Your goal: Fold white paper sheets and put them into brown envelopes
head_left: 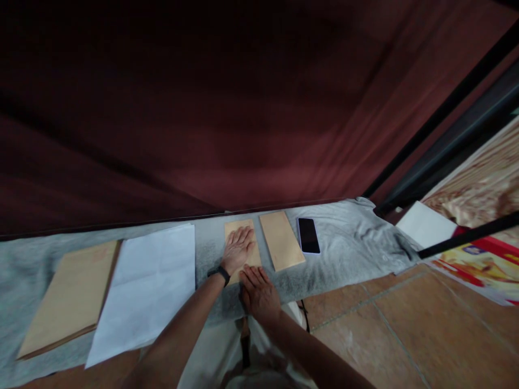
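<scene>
A small brown envelope (243, 229) lies on a grey cloth (352, 243) spread over the floor. My left hand (237, 249), with a black band on its wrist, lies flat on that envelope, fingers together. My right hand (259, 294) rests palm down at the envelope's near end, on the cloth's edge. A second brown envelope (281, 240) lies just to the right, untouched. Neither hand grips anything.
A black phone (308, 235) lies right of the envelopes. A stack of white paper (148, 286) and a pile of large brown envelopes (68, 297) lie to the left. A dark red curtain (243, 108) hangs behind. Tiled floor (405, 335) and a white sheet (425, 224) are at right.
</scene>
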A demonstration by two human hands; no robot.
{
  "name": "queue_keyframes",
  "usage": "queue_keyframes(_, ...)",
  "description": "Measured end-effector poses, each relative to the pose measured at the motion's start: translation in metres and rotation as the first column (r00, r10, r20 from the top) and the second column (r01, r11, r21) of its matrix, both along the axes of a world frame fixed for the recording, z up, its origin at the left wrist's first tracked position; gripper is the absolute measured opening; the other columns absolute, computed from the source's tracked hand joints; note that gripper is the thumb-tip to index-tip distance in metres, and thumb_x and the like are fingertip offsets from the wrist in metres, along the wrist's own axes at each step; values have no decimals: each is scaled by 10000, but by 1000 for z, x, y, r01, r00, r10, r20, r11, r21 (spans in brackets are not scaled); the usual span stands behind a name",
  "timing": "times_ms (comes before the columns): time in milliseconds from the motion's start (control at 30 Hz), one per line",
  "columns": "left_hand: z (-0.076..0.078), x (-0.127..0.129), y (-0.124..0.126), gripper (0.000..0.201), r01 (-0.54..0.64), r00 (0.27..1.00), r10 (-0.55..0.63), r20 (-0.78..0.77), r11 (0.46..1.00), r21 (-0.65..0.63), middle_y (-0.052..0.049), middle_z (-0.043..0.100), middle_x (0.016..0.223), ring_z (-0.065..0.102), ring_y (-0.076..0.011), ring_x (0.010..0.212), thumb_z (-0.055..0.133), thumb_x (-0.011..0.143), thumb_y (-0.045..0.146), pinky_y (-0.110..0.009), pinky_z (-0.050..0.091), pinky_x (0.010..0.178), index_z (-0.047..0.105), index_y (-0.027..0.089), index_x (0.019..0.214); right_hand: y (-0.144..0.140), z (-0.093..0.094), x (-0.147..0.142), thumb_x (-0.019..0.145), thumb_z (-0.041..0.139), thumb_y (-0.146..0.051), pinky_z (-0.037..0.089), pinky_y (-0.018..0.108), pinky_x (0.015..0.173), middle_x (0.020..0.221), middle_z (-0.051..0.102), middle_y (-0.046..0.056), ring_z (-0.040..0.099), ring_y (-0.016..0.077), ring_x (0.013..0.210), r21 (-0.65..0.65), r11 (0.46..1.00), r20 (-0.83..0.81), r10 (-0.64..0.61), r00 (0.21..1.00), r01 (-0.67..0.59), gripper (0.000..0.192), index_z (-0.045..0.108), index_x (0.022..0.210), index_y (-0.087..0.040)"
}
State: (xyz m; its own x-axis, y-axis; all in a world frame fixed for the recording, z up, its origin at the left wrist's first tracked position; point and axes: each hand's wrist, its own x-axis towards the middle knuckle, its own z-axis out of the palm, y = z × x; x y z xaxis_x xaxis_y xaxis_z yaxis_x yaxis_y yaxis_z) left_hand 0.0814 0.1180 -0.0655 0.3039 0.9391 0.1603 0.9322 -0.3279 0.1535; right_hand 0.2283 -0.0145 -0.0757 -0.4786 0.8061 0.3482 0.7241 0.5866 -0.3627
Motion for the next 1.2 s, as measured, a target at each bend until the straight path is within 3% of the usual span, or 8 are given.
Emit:
queue_keyframes(233, -6, -6, -31, 575, 127, 992, -127, 19, 991, -28, -58, 385, 1651, 289, -222, 1555, 286, 1054, 377, -453, 218, 1279, 355, 195, 1595, -12, -2, 10, 1010, 555, -258, 365, 451, 1212, 1453, 623, 92, 537, 245, 1364, 75, 995, -39, 64, 997, -61, 455, 547, 1454, -160)
queue_keyframes(367, -7, -9, -56, 567, 163, 986, -160, 46, 985, -51, -57, 381, 1652, 291, -213, 1554, 282, 1063, 368, -455, 223, 1282, 341, 195, 1600, -23, -3, 19, 1028, 513, -259, 380, 458, 1209, 1483, 595, 108, 523, 240, 1386, 50, 995, -43, 93, 995, -91, 467, 519, 1482, -147)
queue_keyframes(633, -8, -20, -135, 567, 203, 975, -208, 80, 977, 68, -103, 422, 1628, 338, -221, 1535, 352, 1061, 380, -453, 293, 1258, 351, 177, 1591, -30, 2, 31, 993, 513, -186, 417, 482, 1193, 1449, 618, 121, 537, 241, 1373, -36, 998, -65, 55, 996, -57, 475, 539, 1468, -166)
queue_keyframes(767, -12, -19, -162, 597, 133, 985, -142, 93, 986, 99, -139, 468, 1593, 408, -257, 1498, 417, 1035, 412, -458, 358, 1224, 393, 143, 1568, -28, -1, 33, 947, 462, -107, 471, 496, 1128, 1467, 587, 172, 530, 269, 1374, -75, 993, -127, -105, 986, 96, 571, 471, 1518, -129)
queue_keyframes(900, -9, -10, -164, 526, 38, 994, -46, 95, 996, 81, -149, 542, 1532, 478, -277, 1449, 426, 1014, 306, -447, 389, 1190, 500, 129, 1504, -17, -2, 18, 893, 496, -89, 468, 542, 1085, 1472, 568, 219, 556, 334, 1334, -157, 948, -117, -295, 948, 276, 623, 468, 1515, -112)
queue_keyframes(967, -5, -5, -160, 515, -3, 998, 0, 66, 999, 48, -142, 552, 1524, 499, -279, 1429, 398, 986, 187, -440, 400, 1169, 535, 132, 1479, -9, 1, 7, 874, 534, -108, 467, 555, 1071, 1432, 591, 232, 575, 355, 1298, -231, 913, -137, -373, 918, 336, 614, 499, 1487, -118)
queue_keyframes(1033, 1, 0, -156, 539, -32, 999, 32, 27, 999, 8, -142, 547, 1528, 511, -290, 1413, 380, 959, 127, -455, 421, 1138, 543, 130, 1473, 1, 4, -1, 855, 552, -133, 477, 544, 1061, 1352, 635, 219, 600, 342, 1246, -346, 870, -258, -448, 856, 351, 571, 557, 1427, -138)
queue_keyframes(1200, 21, 11, -143, 528, -107, 994, 107, -26, 994, -6, -157, 560, 1514, 544, -314, 1351, 408, 964, 155, -471, 467, 1071, 529, 142, 1478, 21, 16, -1, 817, 567, -233, 515, 457, 1021, 1171, 703, 114, 658, 263, 1093, -557, 811, -608, -546, 576, 181, 415, 662, 1221, -212)
